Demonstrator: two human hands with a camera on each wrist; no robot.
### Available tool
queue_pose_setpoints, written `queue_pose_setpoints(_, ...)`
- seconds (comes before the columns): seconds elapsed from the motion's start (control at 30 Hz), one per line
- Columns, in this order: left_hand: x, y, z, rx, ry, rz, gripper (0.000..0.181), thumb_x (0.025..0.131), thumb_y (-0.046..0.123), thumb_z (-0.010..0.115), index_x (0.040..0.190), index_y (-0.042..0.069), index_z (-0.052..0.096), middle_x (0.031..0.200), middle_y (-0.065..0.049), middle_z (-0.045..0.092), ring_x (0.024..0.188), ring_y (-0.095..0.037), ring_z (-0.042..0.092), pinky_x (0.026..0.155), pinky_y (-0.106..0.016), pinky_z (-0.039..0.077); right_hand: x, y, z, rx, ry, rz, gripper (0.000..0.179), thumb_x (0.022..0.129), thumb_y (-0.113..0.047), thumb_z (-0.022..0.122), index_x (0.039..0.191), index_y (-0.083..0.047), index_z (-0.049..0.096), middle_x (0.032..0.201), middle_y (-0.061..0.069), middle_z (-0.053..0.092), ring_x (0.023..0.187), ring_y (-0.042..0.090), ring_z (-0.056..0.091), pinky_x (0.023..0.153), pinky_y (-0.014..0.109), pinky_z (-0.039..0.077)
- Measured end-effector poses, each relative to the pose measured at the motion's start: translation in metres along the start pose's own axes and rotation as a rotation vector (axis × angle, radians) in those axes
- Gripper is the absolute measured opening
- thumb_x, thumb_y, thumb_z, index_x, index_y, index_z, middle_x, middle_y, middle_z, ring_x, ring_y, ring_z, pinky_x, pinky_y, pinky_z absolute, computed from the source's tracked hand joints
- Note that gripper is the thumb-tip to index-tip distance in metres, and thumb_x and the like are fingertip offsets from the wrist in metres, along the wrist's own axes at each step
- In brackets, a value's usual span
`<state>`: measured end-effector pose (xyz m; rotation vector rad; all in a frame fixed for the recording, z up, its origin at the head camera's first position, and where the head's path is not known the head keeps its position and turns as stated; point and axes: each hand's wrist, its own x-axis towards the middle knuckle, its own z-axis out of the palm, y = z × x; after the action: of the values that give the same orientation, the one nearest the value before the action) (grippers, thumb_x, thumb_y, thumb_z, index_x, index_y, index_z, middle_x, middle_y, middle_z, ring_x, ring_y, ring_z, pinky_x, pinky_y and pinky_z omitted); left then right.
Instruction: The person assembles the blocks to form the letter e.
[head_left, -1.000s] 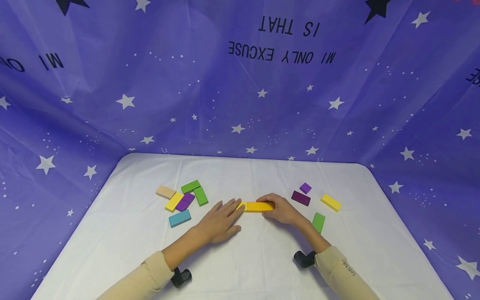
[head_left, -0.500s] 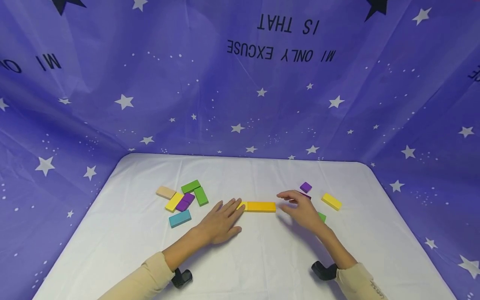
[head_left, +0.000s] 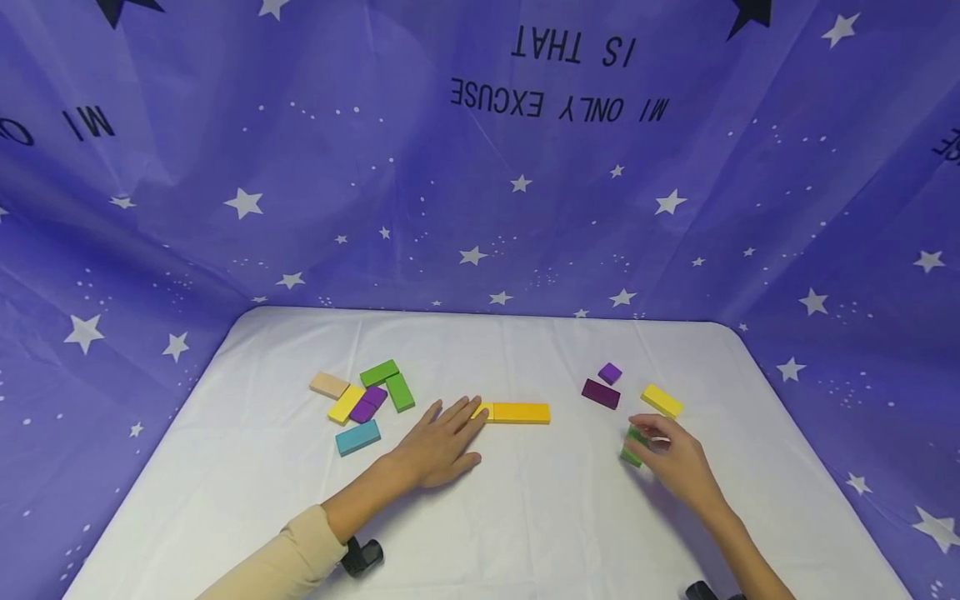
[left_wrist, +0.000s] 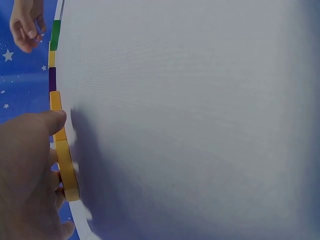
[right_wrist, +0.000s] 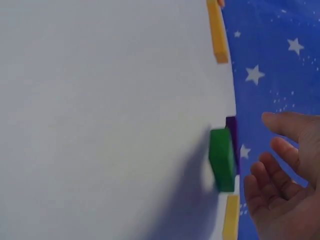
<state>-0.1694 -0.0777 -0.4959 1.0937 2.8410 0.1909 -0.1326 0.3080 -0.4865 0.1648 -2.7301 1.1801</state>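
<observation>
Two yellow-orange blocks lie end to end at mid-table: the right one [head_left: 522, 413] shows whole, the left one [left_wrist: 67, 172] is mostly under my left hand in the head view. That left hand [head_left: 435, 447] rests with straight fingers over the left block. My right hand [head_left: 678, 467] hovers above a green block [head_left: 632, 458], its fingers loosely bent. In the right wrist view a gap shows between this hand and the green block [right_wrist: 220, 160]. Part of the green block is hidden behind the fingers in the head view.
Right of centre lie a dark purple block [head_left: 601, 394], a small purple block [head_left: 610, 373] and a yellow block [head_left: 662, 401]. At left are a blue block [head_left: 357, 437], a beige block [head_left: 329, 384] and several green, yellow and purple ones. A starry curtain [head_left: 480, 208] surrounds the white table.
My right hand has let go of the right yellow-orange block and moved right, to above the green block. My left hand has stayed in place.
</observation>
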Motion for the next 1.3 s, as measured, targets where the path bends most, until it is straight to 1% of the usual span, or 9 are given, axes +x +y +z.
queue_pose_setpoints(0.13,0.000,0.000,-0.001,-0.004,0.004,0.007,0.066,0.104,0.043,0.046,0.157,0.008,0.030,0.163,-0.013,0.022,0.149,-0.030,0.020,0.117,-0.056,0.017,-0.009,0.008,-0.005,-0.002,-0.001,0.045,0.039,0.086,-0.011,0.079,0.122,0.000,0.065,0.115,0.015,0.065,0.106,0.032,0.062,0.086,0.017,0.051)
queue_pose_setpoints(0.3,-0.001,0.001,-0.001,-0.006,0.009,0.006,0.066,0.104,0.043,0.047,0.157,0.008,0.030,0.163,-0.013,0.022,0.149,-0.030,0.020,0.117,-0.057,0.017,-0.015,0.013,-0.006,-0.023,-0.033,0.113,0.046,0.089,-0.021,0.078,0.127,0.000,0.062,0.117,0.019,0.066,0.107,0.035,0.064,0.087,0.030,0.054)
queue_pose_setpoints(0.4,0.000,0.001,0.000,-0.003,0.011,0.004,0.066,0.104,0.043,0.047,0.157,0.008,0.030,0.163,-0.013,0.022,0.149,-0.030,0.020,0.117,-0.057,0.017,-0.016,0.014,-0.006,-0.038,-0.038,0.147,0.049,0.089,-0.024,0.078,0.128,0.001,0.062,0.114,0.020,0.068,0.104,0.035,0.066,0.086,0.035,0.055)
queue_pose_setpoints(0.67,0.001,0.000,0.001,-0.005,0.013,0.009,0.066,0.104,0.044,0.047,0.157,0.008,0.031,0.163,-0.013,0.023,0.149,-0.029,0.020,0.117,-0.057,0.017,-0.016,0.018,-0.003,-0.085,-0.012,0.237,0.056,0.087,-0.033,0.079,0.124,0.005,0.064,0.106,0.016,0.071,0.095,0.029,0.069,0.078,0.027,0.053)
queue_pose_setpoints(0.83,0.000,0.000,-0.001,-0.008,0.014,0.009,0.065,0.104,0.043,0.047,0.157,0.008,0.032,0.163,-0.013,0.023,0.148,-0.030,0.021,0.117,-0.057,0.017,-0.012,0.017,0.002,-0.061,-0.021,0.247,0.062,0.086,-0.035,0.080,0.128,0.006,0.060,0.106,0.010,0.069,0.093,0.021,0.065,0.078,0.023,0.051)
queue_pose_setpoints(0.93,-0.001,0.001,-0.002,-0.018,0.014,0.009,0.065,0.104,0.043,0.048,0.156,0.007,0.032,0.163,-0.013,0.023,0.148,-0.030,0.021,0.117,-0.058,0.016,-0.010,0.015,0.005,-0.080,-0.022,0.252,0.064,0.085,-0.036,0.081,0.129,0.006,0.059,0.104,0.008,0.067,0.090,0.018,0.060,0.077,0.025,0.050)
queue_pose_setpoints(1.1,-0.001,0.001,-0.004,-0.030,0.009,0.012,0.065,0.104,0.042,0.048,0.156,0.007,0.032,0.162,-0.014,0.024,0.148,-0.031,0.021,0.117,-0.058,0.016,-0.008,0.014,0.007,-0.115,-0.020,0.244,0.061,0.085,-0.030,0.081,0.129,0.005,0.058,0.103,0.009,0.066,0.088,0.020,0.057,0.078,0.031,0.049)
queue_pose_setpoints(1.23,-0.001,0.000,-0.002,-0.020,0.014,0.014,0.065,0.104,0.042,0.049,0.156,0.007,0.033,0.162,-0.015,0.025,0.148,-0.031,0.022,0.116,-0.058,0.017,-0.008,0.014,0.007,-0.099,-0.046,0.246,0.057,0.087,-0.022,0.078,0.131,0.005,0.057,0.108,0.015,0.066,0.094,0.025,0.062,0.078,0.031,0.051)
queue_pose_setpoints(1.3,-0.001,0.000,-0.001,-0.019,0.017,0.016,0.065,0.103,0.042,0.049,0.156,0.006,0.034,0.162,-0.015,0.025,0.148,-0.031,0.023,0.116,-0.058,0.018,-0.008,0.013,0.007,-0.094,-0.060,0.252,0.056,0.088,-0.021,0.077,0.132,0.007,0.055,0.112,0.018,0.066,0.098,0.030,0.063,0.079,0.034,0.052)
